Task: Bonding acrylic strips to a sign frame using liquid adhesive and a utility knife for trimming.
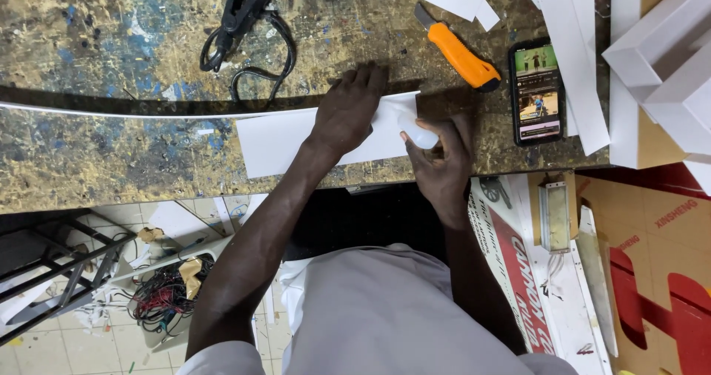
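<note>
White plastic sheet (285, 139) flat on paint-spattered bench (89, 160), long strip (133, 111) along far edge. My left hand (348, 112) spread flat, pinning sheet. My right hand (444, 156) curled round small translucent bottle (416, 132), tip at sheet's right end. Sheet looks light, stiff, slick; best pressed from above.

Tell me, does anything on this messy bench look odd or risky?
Yes: the phone lies lit among white strips, close to an orange utility knife. The bench top is heavily paint-spattered. The left hand presses a white sheet; the right hand holds a small white bottle.
</note>
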